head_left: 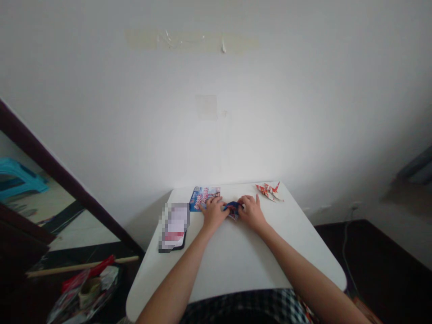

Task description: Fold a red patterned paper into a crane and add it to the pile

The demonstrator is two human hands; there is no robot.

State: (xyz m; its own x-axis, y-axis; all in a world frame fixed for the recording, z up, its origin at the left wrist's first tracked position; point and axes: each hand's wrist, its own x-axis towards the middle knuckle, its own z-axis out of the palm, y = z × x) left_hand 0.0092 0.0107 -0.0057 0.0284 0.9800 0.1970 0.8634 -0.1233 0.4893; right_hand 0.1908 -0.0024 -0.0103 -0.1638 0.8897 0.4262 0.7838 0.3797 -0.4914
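A small folded piece of printed paper [232, 208], dark blue with some red and white, is pinched between my two hands over the middle of the table. My left hand [213, 213] grips its left end with thumb and fingers. At the other end, my right hand [251, 213] has its fingertips closed on the paper, with the thumb side partly hidden. Flat behind my left hand lies a blue and pink printed leaflet [199, 195], partly covered by the fingers. Folded red and white printed paper shapes [269, 191] rest at the back right.
The white table [236, 265] has rounded front corners and stands against a wall [303, 112]. A phone-like device [174, 227], its screen blurred out, lies at the left. On the floor are a plastic bag of things [89, 290] and a stick [54, 270]; a framed mirror [77, 216] leans left.
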